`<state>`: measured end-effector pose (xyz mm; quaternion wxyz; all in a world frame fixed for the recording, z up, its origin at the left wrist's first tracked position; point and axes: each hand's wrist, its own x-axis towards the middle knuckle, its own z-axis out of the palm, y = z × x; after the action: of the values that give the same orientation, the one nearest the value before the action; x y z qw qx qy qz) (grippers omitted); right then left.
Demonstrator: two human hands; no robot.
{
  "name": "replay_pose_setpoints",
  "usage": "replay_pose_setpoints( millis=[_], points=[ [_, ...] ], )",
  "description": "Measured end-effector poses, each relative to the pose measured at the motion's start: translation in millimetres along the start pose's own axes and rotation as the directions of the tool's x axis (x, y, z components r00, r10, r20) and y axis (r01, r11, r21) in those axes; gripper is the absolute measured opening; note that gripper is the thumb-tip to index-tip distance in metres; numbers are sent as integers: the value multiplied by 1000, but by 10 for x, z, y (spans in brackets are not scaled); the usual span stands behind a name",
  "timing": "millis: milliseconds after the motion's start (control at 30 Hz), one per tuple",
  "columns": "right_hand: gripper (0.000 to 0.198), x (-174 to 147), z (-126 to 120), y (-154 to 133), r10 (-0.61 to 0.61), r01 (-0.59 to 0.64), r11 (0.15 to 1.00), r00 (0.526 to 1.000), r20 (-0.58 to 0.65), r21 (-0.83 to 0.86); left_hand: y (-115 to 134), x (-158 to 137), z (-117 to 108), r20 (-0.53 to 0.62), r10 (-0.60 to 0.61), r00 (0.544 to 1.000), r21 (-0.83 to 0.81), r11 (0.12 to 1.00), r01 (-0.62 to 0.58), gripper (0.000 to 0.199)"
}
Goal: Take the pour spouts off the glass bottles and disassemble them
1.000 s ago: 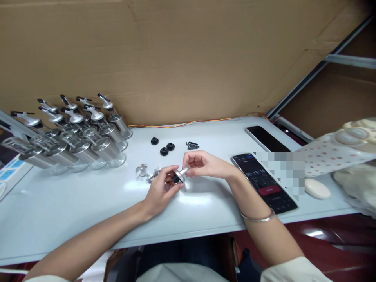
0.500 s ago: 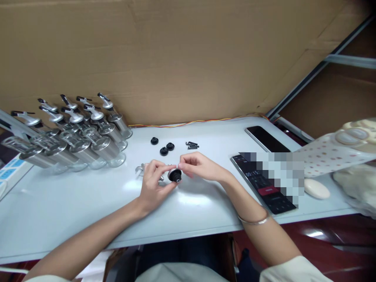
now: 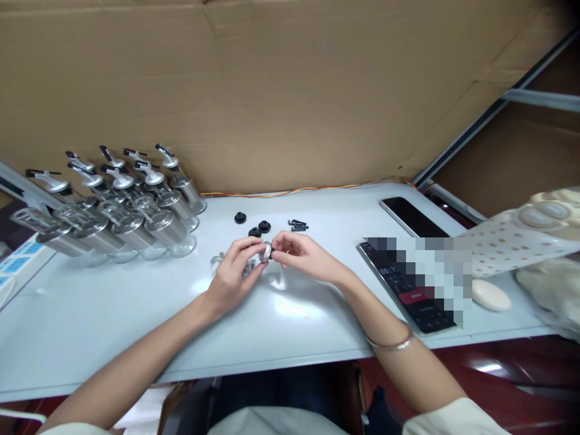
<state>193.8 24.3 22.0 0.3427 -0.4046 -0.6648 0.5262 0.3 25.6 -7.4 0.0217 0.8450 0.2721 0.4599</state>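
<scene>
My left hand (image 3: 233, 270) and my right hand (image 3: 302, 257) meet over the middle of the white table (image 3: 136, 314). Together they pinch a small silver metal cap with a black insert (image 3: 265, 251) between their fingertips. Just behind the left hand lie loose silver spout parts (image 3: 218, 260), partly hidden by my fingers. Black rubber stoppers (image 3: 254, 225) and a few small black clips (image 3: 298, 225) lie beyond my hands.
Several glass bottles with silver pourer tops (image 3: 122, 208) lie clustered at the back left. A phone showing a timer (image 3: 410, 289) and a second dark phone (image 3: 411, 217) lie to the right, beside a white oval object (image 3: 492, 295). A cardboard wall (image 3: 272, 90) stands behind.
Both hands moved slightly away from me and up. The cap turned between my fingers: its black underside faced me half a second ago, its silver side shows now.
</scene>
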Motion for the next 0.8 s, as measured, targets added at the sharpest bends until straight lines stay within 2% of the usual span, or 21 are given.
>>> replay_pose_setpoints(
  millis=[133,267,400,533,667,800],
  points=[
    [22,-4,20,-2,-34,39,998,995,96,-44,8,4,-25,36,43,998,-9,999,-43,43],
    [34,-5,58,28,-37,39,999,997,69,-26,-16,-1,-41,62,128,990,14,992,-129,44],
    [46,-3,91,46,34,-41,996,996,88,80,-122,29,-80,68,225,972,135,963,-232,25],
    [47,-19,82,-9,-12,0,993,994,107,115,-169,102,-142,140,295,945,269,907,-323,8],
    [42,-43,50,-68,-21,9,995,992,126,100,-119,151,-171,156,323,933,308,882,-357,6],
    [40,-42,74,-38,-7,0,998,994,108,67,-89,165,-188,161,321,933,333,873,-357,22]
  ],
)
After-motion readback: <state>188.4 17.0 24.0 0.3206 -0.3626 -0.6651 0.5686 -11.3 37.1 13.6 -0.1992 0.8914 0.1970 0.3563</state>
